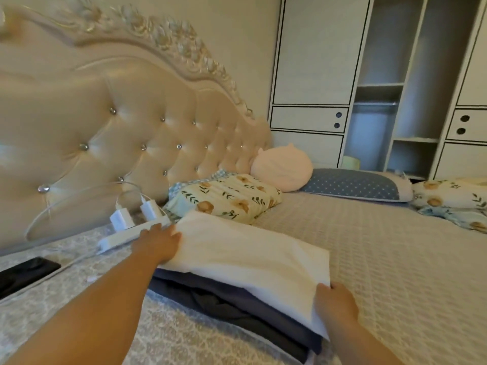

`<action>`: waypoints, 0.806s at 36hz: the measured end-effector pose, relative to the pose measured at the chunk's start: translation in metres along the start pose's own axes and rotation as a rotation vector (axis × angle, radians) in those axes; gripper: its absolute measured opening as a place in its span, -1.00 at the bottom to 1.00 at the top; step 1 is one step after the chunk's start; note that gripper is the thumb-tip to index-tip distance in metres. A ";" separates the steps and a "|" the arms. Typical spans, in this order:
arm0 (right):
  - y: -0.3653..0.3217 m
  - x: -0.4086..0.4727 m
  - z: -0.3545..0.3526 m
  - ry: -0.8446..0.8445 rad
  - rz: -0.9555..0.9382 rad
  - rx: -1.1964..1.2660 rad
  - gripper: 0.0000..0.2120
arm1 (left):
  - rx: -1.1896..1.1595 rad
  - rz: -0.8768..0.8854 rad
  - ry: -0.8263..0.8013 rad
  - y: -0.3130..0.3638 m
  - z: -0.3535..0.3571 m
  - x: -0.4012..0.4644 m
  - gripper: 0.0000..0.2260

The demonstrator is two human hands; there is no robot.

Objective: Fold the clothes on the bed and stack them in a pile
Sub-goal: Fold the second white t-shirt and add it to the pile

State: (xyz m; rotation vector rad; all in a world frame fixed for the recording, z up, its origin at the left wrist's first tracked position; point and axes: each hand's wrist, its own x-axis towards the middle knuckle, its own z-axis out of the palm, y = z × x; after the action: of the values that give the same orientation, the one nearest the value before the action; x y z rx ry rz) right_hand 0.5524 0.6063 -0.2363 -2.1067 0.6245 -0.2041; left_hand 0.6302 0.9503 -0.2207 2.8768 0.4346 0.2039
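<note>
Head cam — white folded garment [245, 256] going on the dark pile [237, 304], centre frame.
Left hand [158, 243] and right hand [334, 304] pinch opposite ends, probably squaring it — fingers partly hidden.

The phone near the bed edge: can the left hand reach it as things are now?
Probably yes. The phone lies uncovered left of the left hand, which holds the white cloth; nothing lies between them.
</note>
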 end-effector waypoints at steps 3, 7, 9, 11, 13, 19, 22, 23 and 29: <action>-0.013 0.005 -0.007 0.122 -0.132 -0.173 -0.52 | 0.026 0.127 0.069 0.025 -0.015 -0.009 -0.49; -0.033 0.006 0.006 0.189 -0.627 -0.539 -0.54 | 0.112 0.416 -0.084 0.066 -0.013 -0.022 -0.47; -0.035 0.014 0.020 0.010 -0.655 -0.561 -0.48 | 0.108 0.394 -0.194 0.065 -0.002 -0.021 -0.44; -0.029 0.027 0.034 -0.203 -0.552 -0.555 -0.36 | 0.038 0.363 -0.231 0.057 0.010 -0.021 -0.41; -0.022 0.040 0.045 -0.306 -0.445 -0.510 -0.27 | -0.029 0.347 -0.242 0.051 0.019 -0.017 -0.38; -0.016 0.042 0.051 -0.344 -0.412 -0.459 -0.23 | 0.048 0.270 -0.256 0.057 0.021 -0.022 -0.43; 0.016 0.020 0.030 -0.340 -0.462 -0.306 -0.35 | 0.026 0.241 -0.189 0.081 0.022 -0.063 -0.50; 0.032 0.010 0.018 -0.332 -0.493 -0.285 -0.39 | -0.014 0.261 -0.143 0.093 0.023 -0.084 -0.51; 0.134 -0.042 -0.088 -0.127 -0.464 -0.497 -0.48 | -0.214 0.564 0.016 0.154 0.051 -0.246 -0.51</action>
State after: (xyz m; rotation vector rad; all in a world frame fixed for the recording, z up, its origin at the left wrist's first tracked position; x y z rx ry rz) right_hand 0.4364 0.5009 -0.2901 -2.7036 0.1003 -0.1821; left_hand 0.4480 0.7218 -0.2586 2.7113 -0.3864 0.3399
